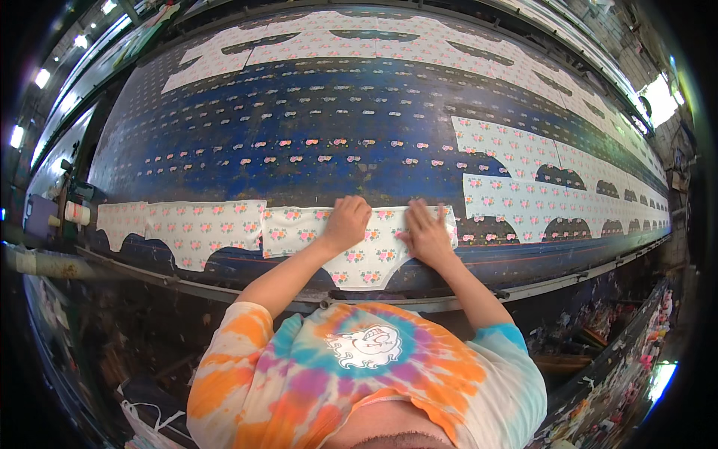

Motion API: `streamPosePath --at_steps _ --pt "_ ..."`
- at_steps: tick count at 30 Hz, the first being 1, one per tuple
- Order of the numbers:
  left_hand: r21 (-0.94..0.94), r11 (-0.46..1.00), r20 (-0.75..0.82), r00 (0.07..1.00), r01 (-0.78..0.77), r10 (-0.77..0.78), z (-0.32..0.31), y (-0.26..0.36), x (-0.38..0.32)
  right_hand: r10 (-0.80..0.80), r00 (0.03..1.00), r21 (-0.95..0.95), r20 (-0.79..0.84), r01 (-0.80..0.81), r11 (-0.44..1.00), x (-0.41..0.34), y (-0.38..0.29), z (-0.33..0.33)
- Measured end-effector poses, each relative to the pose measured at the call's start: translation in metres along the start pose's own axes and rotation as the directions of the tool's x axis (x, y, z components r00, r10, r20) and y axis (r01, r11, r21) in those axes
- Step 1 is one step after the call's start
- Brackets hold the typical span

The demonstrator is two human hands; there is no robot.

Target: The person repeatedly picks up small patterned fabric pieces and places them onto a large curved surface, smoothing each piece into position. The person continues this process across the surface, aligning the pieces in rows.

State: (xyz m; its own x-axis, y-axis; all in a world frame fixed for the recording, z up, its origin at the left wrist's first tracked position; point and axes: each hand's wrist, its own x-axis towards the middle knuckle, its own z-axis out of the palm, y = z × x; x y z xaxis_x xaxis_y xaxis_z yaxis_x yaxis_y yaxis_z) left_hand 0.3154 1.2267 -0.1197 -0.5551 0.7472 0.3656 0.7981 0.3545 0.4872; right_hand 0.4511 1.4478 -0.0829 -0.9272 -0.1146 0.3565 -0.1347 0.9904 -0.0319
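A white floral fabric panel point(359, 255) lies on the long dark blue printing table point(314, 185) right in front of me. It is cut like a brief, with a straight far edge and a narrow tab toward me. My left hand point(345, 224) rests on its far edge, fingers bent; whether they pinch the cloth is hidden. To the right, my right hand point(429, 233) is spread over the panel near its right end, slightly blurred. Just left of this panel lies another floral panel point(205, 227) of similar cut, with a third panel point(120, 219) beyond it.
Rows of floral panels point(505, 193) cover the right side, and more panels point(314, 45) line the far side. A metal rail point(561, 283) follows the near edge. At the left end stand a white container point(77, 213) and a purple container point(42, 216).
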Motion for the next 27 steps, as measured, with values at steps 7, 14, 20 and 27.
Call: streamPosePath --at_steps 7,14,20,27 --pt "0.011 0.98 0.126 0.972 -0.2 0.197 0.008 0.01 -0.013 -0.009 0.993 0.202 0.121 -0.016 0.979 -0.021 0.042 0.003" --pt "0.253 0.963 0.323 0.946 -0.091 0.005 0.001 0.018 -0.021 0.124 0.99 0.035 0.063 -0.127 0.991 -0.034 0.038 0.017" --pt "0.458 0.878 0.262 0.923 0.138 -0.282 -0.019 -0.005 -0.055 0.34 0.934 -0.171 0.106 -0.319 0.932 -0.044 0.05 0.024" --pt "0.274 0.858 0.584 0.784 -0.433 0.209 -0.023 0.039 -0.079 0.243 0.969 -0.051 0.039 -0.241 0.969 -0.055 0.029 0.019"
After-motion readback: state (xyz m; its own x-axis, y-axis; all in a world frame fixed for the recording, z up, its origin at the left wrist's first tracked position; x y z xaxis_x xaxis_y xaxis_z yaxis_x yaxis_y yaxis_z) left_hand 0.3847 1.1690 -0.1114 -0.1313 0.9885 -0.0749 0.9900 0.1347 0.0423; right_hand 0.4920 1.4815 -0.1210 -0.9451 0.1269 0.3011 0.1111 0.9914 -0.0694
